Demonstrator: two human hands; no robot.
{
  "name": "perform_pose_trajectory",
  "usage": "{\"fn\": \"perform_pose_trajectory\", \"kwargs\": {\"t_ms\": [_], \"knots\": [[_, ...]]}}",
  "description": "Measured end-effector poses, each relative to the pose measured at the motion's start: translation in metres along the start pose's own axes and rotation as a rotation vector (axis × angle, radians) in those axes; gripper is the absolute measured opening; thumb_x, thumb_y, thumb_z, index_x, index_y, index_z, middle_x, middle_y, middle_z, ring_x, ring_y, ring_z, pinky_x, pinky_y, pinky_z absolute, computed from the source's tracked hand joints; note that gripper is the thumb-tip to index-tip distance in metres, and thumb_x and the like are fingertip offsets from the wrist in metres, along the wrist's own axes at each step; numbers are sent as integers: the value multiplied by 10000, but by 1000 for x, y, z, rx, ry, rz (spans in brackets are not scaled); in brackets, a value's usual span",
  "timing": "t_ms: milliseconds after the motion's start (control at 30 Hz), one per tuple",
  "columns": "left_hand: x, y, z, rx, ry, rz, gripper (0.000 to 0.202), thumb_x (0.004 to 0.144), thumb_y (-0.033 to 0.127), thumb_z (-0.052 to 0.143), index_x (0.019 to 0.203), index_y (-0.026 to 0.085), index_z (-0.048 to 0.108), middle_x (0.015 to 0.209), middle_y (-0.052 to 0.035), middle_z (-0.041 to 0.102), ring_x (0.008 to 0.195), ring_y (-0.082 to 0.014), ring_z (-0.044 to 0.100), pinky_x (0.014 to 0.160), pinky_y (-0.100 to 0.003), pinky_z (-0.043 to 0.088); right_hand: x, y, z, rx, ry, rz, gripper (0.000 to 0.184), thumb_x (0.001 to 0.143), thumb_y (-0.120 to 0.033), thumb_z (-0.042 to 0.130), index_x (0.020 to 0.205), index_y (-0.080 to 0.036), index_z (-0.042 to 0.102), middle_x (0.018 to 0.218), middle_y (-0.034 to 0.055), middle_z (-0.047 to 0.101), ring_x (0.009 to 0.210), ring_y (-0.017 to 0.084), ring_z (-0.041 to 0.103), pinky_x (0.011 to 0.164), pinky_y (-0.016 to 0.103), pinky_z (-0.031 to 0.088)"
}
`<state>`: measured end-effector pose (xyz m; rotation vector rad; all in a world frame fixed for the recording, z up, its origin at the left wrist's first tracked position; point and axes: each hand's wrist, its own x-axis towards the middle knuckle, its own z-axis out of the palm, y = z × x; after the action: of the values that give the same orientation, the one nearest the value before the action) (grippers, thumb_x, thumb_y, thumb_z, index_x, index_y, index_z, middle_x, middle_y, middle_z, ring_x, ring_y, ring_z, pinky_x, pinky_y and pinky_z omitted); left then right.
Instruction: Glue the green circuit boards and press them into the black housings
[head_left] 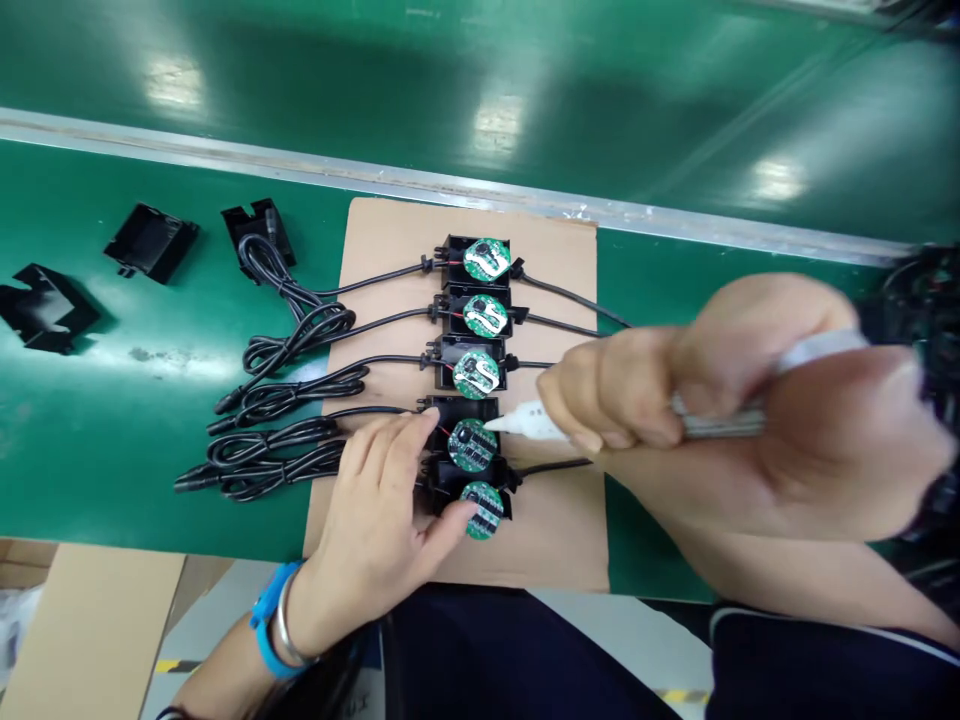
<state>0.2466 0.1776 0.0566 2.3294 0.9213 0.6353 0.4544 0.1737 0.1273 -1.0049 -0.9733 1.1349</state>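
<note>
My right hand (750,410) is closed around a white glue tube (531,421) with a pointed nozzle. Its tip meets the upper right edge of a round green circuit board (471,447), which shows no white paste. My left hand (382,500) is spread, its index fingertip at the edge of a black box (472,410) and its thumb on the lowest circuit board (484,510). Farther up the column, three boards carry white paste: the top board (486,260), the second board (484,316) and the third board (476,374). Each rests over a black box.
The column of boxes stands on a cardboard sheet (555,550) on the green table (150,430). Coiled black cables (277,455) lie to the left. Several loose black housings (154,243) sit at the far left. A metal strip (300,165) runs along the back.
</note>
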Motion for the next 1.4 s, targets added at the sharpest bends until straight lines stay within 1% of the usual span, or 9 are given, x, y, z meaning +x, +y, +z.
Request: {"fn": "perform_pose_trajectory", "kwargs": {"t_ms": [133, 333, 500, 667, 800, 900, 1067, 1233, 1400], "knots": [[-4, 0, 9, -31, 31, -17, 618, 849, 247, 700, 1379, 125, 406, 1233, -119, 629, 1140, -262, 553, 984, -411, 466, -8, 13, 12, 66, -106, 83, 462, 871, -512, 659, 621, -200, 427, 491, -53, 343, 445, 105, 344, 480, 281, 343], [-6, -4, 13, -33, 36, -11, 585, 873, 231, 668, 1387, 140, 404, 1224, -95, 647, 1143, -250, 544, 995, -403, 462, -10, 28, 20, 99, -140, 69, 440, 883, -496, 654, 635, -212, 428, 505, -57, 324, 458, 106, 316, 476, 280, 291], [-8, -4, 14, -10, 28, 3, 562, 883, 204, 643, 1388, 140, 406, 1215, -91, 660, 1157, -246, 541, 999, -402, 461, -14, 25, 19, 105, -64, 54, 450, 859, -496, 683, 619, -210, 431, 487, -65, 305, 440, 94, 281, 459, 270, 267], [-7, -4, 13, -5, 25, 8, 533, 885, 194, 637, 1371, 142, 425, 1199, -93, 671, 1150, -246, 552, 989, -408, 472, -20, 20, 15, 67, -53, 86, 510, 848, -502, 694, 581, -199, 382, 466, -61, 297, 425, 91, 274, 458, 271, 258], [-5, -4, 11, -16, 30, 3, 517, 884, 180, 627, 1361, 161, 428, 1164, -83, 684, 1143, -248, 563, 980, -423, 484, -25, 19, 11, 81, -36, 53, 503, 861, -482, 682, 591, -195, 371, 470, -62, 269, 424, 86, 259, 452, 264, 236], [-4, -2, 8, -23, 37, 10, 512, 877, 175, 630, 1349, 170, 434, 1186, -86, 674, 1140, -248, 566, 978, -423, 487, -26, 20, 6, 69, -21, 12, 463, 878, -464, 667, 610, -196, 402, 479, -60, 269, 426, 86, 258, 451, 263, 232], [-10, 7, 5, -24, 91, 32, 523, 864, 214, 659, 1341, 153, 454, 1206, -125, 633, 1138, -261, 568, 982, -422, 485, -20, 23, -4, 71, -81, -49, 352, 919, -413, 601, 668, -207, 464, 507, -51, 290, 433, 95, 278, 447, 262, 259], [-26, 12, 15, -59, 172, 36, 609, 822, 241, 702, 1364, 145, 441, 1175, -145, 608, 1076, -265, 579, 935, -420, 506, -14, 19, 0, 58, -70, 29, 433, 871, -471, 672, 628, -206, 431, 492, -52, 300, 441, 98, 288, 458, 272, 264], [-37, 12, 26, -43, 166, 23, 638, 804, 274, 739, 1347, 123, 439, 1134, -150, 614, 1060, -266, 593, 906, -410, 518, -9, 16, 7, 64, -71, 83, 472, 820, -504, 726, 610, -210, 421, 479, -60, 309, 438, 95, 280, 462, 274, 257]]}}
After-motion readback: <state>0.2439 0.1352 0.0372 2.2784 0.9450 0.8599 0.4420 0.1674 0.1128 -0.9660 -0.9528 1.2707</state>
